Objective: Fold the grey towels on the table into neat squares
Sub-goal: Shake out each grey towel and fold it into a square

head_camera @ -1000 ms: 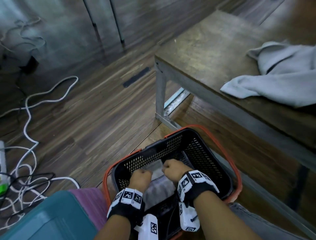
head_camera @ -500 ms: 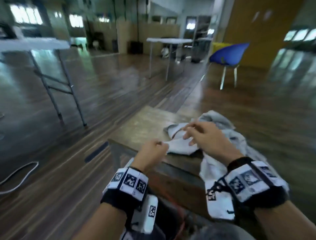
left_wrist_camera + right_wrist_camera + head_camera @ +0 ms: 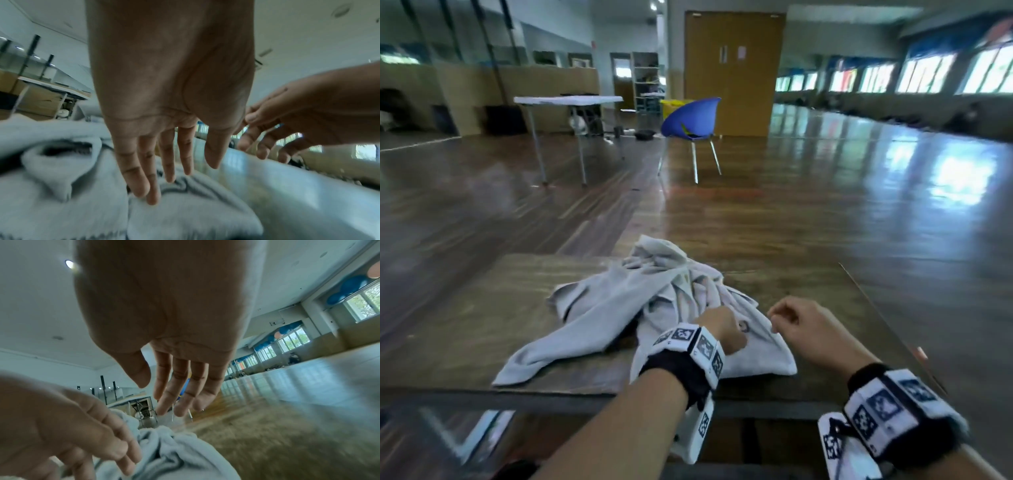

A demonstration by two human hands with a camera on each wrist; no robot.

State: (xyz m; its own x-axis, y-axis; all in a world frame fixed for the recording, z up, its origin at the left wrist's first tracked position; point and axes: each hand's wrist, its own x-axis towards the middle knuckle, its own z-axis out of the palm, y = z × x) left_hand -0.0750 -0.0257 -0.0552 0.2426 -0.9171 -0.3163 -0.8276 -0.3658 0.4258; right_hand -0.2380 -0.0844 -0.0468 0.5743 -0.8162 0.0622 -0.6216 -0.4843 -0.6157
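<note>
A crumpled heap of grey towels [image 3: 619,308] lies in the middle of the wooden table [image 3: 465,325]. My left hand [image 3: 726,325] hovers over the heap's near right part. In the left wrist view its fingers [image 3: 144,178] point straight down, with the tips at the grey towels [image 3: 61,203] and nothing gripped. My right hand [image 3: 786,317] is just right of the heap's edge, above bare table. In the right wrist view the right hand [image 3: 156,395] has relaxed, spread fingers and holds nothing, with the grey towels [image 3: 174,451] below it.
Bare tabletop lies left of the heap and right of it up to the table's right edge [image 3: 876,308]. Beyond the table is a wide wooden floor with a blue chair [image 3: 693,118] and a white folding table [image 3: 568,100].
A second ago both hands were down in a basket on the floor. They rose to the table and took a towel edge; now both are over the heap's near right side, fingers loose.
</note>
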